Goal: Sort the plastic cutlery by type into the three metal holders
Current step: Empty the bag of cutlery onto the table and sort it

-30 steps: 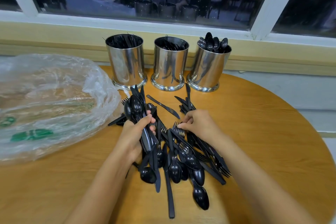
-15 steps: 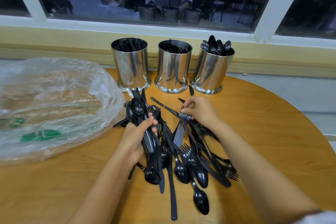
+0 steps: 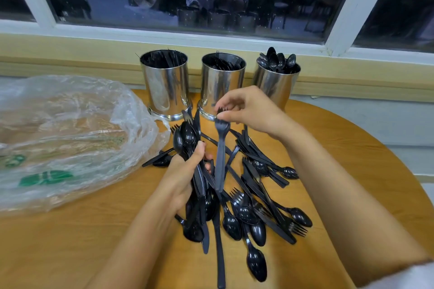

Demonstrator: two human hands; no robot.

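A pile of black plastic cutlery (image 3: 253,206) lies on the round wooden table (image 3: 366,171). My left hand (image 3: 185,171) grips a bundle of spoons and other pieces (image 3: 187,138), bowls pointing up. My right hand (image 3: 249,110) pinches a black fork (image 3: 220,155) by its tines, so the handle hangs down above the pile, in front of the middle holder. Three metal holders stand at the table's far edge: the left one (image 3: 166,87) holds knives, the middle one (image 3: 220,84) forks, the right one (image 3: 277,82) spoons.
A crumpled clear plastic bag (image 3: 65,138) with green print covers the table's left side. Behind the holders run a yellow sill (image 3: 70,54) and a window. The table's curved edge drops off on the right.
My right hand has lifted a fork out of the pile and risen toward the middle holder. My left hand keeps its bundle, nearly still.
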